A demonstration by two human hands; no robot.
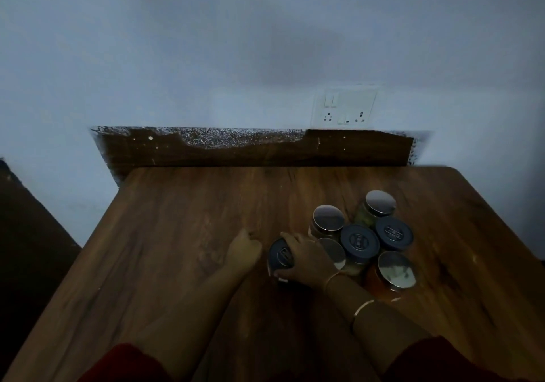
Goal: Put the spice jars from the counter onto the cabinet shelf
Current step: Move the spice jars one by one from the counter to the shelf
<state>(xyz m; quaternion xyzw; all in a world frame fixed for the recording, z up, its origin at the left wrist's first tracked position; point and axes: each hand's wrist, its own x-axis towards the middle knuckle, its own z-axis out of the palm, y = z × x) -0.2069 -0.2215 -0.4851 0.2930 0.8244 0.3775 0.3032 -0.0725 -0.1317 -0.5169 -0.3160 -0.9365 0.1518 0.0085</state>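
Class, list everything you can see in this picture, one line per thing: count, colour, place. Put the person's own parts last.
silver-lidded jars: four, clear with shiny lids, clustered on the counter's right half
blue-lidded jars: two, dark blue lids, inside the cluster
gripped jar: one, dark blue lid, at the cluster's left edge
counter: one, brown wood grain, lower frame
back strip: one, dark brown, along the wall behind the counter
socket plate: one, white, on the wall above the strip
wall: pale bluish white, background
bangles: two, thin, right wrist
sleeves: two, red, bottom edge
left hand: curled, holding nothing, left of the jars
right hand: grips the gripped jar from above
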